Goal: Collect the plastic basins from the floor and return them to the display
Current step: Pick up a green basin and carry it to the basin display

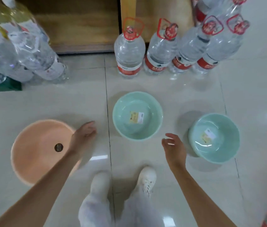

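Three plastic basins lie on the tiled floor. A large pink basin with a dark round sticker is at the left. A green basin with a label inside sits in the middle. A second green basin, also labelled, is at the right. My left hand hovers over the pink basin's right rim, fingers apart, holding nothing. Between the two green basins my right hand is open and empty.
Several large water bottles with red labels stand in a row behind the basins. More wrapped bottles lean at the left. A wooden display unit stands at the back. My legs and white shoes are below.
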